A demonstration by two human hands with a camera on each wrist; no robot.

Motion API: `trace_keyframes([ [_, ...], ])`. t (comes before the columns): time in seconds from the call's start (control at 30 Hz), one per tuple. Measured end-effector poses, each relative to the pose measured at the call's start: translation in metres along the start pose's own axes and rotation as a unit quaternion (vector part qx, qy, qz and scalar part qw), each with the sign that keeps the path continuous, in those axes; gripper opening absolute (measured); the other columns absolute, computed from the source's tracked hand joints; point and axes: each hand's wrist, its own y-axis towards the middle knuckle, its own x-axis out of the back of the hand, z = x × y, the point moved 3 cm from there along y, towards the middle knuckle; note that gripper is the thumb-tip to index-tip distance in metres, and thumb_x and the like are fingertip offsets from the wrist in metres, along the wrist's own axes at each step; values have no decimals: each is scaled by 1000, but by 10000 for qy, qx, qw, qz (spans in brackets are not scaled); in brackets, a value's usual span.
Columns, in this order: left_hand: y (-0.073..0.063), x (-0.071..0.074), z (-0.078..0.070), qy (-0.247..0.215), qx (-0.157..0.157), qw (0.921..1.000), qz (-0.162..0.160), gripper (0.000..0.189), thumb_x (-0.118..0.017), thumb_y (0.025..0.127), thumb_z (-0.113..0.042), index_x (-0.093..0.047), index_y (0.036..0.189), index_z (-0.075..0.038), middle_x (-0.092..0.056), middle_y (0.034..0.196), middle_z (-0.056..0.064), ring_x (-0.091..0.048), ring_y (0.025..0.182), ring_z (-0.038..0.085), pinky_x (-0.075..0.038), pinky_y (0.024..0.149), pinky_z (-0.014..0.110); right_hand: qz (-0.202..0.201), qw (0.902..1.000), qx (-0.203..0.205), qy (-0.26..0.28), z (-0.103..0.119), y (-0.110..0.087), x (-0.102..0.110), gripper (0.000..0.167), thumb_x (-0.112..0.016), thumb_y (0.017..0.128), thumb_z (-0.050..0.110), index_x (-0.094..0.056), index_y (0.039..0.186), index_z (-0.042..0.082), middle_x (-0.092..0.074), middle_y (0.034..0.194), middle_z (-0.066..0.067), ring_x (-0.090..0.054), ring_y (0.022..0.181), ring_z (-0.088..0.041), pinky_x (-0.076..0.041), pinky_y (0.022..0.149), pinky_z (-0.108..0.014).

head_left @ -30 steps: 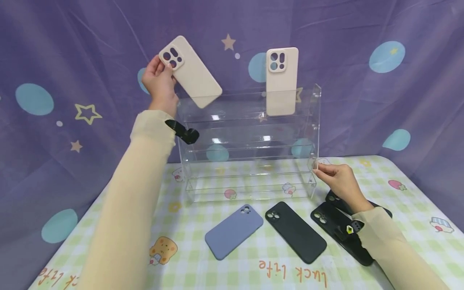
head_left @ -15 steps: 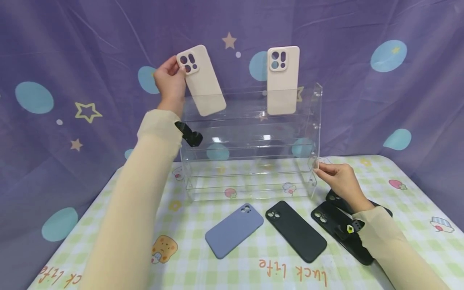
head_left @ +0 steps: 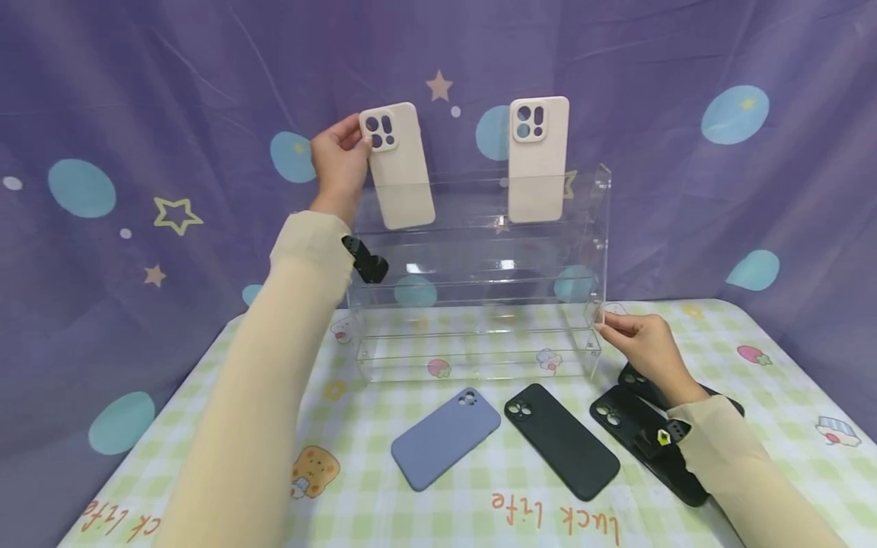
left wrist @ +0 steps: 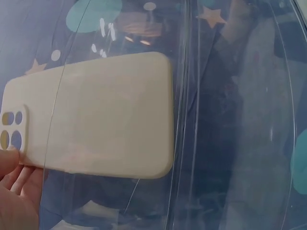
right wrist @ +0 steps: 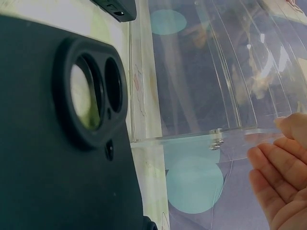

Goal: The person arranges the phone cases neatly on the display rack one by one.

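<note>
Left of the hands: I've got the white case pinched by its upper left edge, thumb at the camera cutout, fingers behind. Fingers bent, gap only as wide as the case. Case is up at the left part of the top tier of the clear rack, lower end behind the front panel, tilted with its top toward the left. Can't tell whether the bottom edge is bearing on the tier.

Right hand: thumb and fingers closed on the edge of the rack's right side panel, low down. I read that as steadying.

Progress, my read: one done, the second white case, standing near upright on the right of that tier, no hand on it. The held one is nearly placed; straightening and release not done.

Left on the table, if they're all going up: blue case, dark case, front black case and rear black case, the last two partly hidden by my right arm. So early on, I'd judge.
</note>
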Motion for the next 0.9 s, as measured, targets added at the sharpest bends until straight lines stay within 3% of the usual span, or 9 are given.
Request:
trace_keyframes([
  [0.07, -1, -2, 0, 77, 0, 9999, 97, 37, -59, 90, 2, -61, 125, -6, -63, 119, 11, -58, 106, 13, -50, 87, 19, -38, 10000, 47, -37, -1, 0, 0, 36, -64, 91, 22, -64, 113, -7, -62, 115, -22, -63, 98, -36, -42, 68, -1],
  [0.3, -4, -6, 0, 364, 71, 9989, 274, 34, -59, 91, -1, -62, 124, -8, -63, 119, 10, -58, 105, 13, -50, 87, 20, -159, 9998, 91, -91, -1, -1, 1, 34, -66, 89, 21, -66, 111, -5, -64, 111, -21, -61, 86, 4, -43, 68, -1],
  [0.33, -4, -6, 1, 381, 78, 9989, 280, 34, -58, 91, -1, -62, 124, -8, -63, 119, 11, -58, 105, 12, -50, 87, 20, -162, 9998, 84, -89, 0, -1, 1, 34, -66, 89, 21, -66, 110, -5, -64, 110, -21, -61, 86, 4, -43, 68, -1],
  [0.47, -5, -4, 2, 224, 74, 9993, 283, 34, -59, 90, 0, -61, 123, -3, -63, 118, 13, -59, 104, 14, -50, 86, 19, -163, 9998, 68, -70, 1, -1, 0, 33, -67, 89, 20, -66, 110, -5, -64, 110, -21, -65, 89, -10, -44, 67, -2],
  [0.53, -6, -1, 2, 77, 89, 9995, 277, 36, -60, 89, 1, -59, 125, -1, -62, 120, 14, -59, 106, 14, -49, 87, 17, -159, 9998, 71, -63, 2, -2, -1, 33, -67, 89, 19, -66, 110, -6, -64, 110, -21, -65, 94, -26, -44, 68, -2],
  [0.6, -6, 2, 1, -115, 92, 9995, 269, 40, -62, 88, 2, -57, 127, -1, -61, 123, 14, -58, 109, 14, -48, 88, 15, -160, 9998, 81, -84, 3, -3, -1, 33, -66, 89, 19, -65, 110, -6, -64, 110, -22, -63, 96, -35, -43, 68, -2],
  [0.77, -14, 11, -10, -624, -70, 9973, 370, 48, -64, 85, 5, -53, 131, -2, -59, 129, 12, -56, 115, 13, -46, 89, 12, -189, 9996, 104, -192, 4, -4, 0, 33, -66, 90, 20, -66, 110, -6, -64, 110, -21, -62, 98, -38, -42, 68, -1],
  [0.9, -33, 16, -16, -768, -274, 9944, 665, 48, -64, 84, 7, -53, 130, 3, -58, 128, 17, -57, 115, 21, -47, 91, 16, -159, 9997, 46, -206, 3, -4, 0, 35, -65, 90, 22, -65, 112, -6, -64, 112, -21, -61, 99, -35, -42, 68, -1],
])
